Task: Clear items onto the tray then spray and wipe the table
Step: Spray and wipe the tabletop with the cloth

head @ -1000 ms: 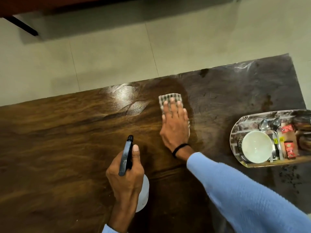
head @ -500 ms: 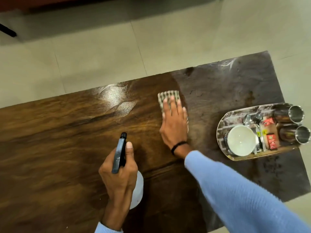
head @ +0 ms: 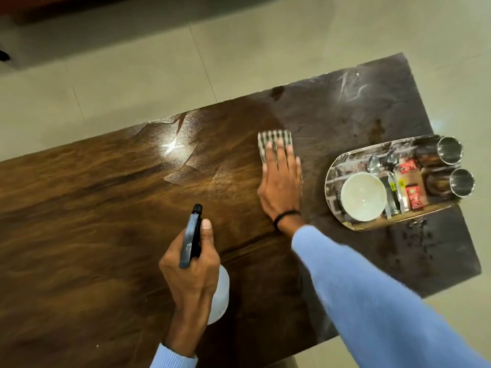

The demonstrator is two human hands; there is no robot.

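Observation:
My right hand (head: 281, 181) lies flat on a checked cloth (head: 273, 138), pressing it onto the dark wooden table (head: 93, 208) near its far edge. My left hand (head: 191, 264) grips a spray bottle (head: 221, 293) with a black trigger head (head: 191, 235), held above the table's middle. An oval tray (head: 332, 179) at the right end holds a white bowl (head: 363, 196), spoons, red sachets (head: 414, 196) and two steel cups (head: 450, 150) lying on their sides.
Dark specks (head: 417, 235) are scattered on the table in front of the tray. The right part of the table looks dull and streaked, the left part glossy with a light glare (head: 171, 148). Tiled floor (head: 159, 57) lies beyond the table edges.
My right hand has slid the cloth slightly to the right, toward the tray. The left hand keeps hold of the spray bottle. The camera has shifted, showing the whole tray and the table's right end.

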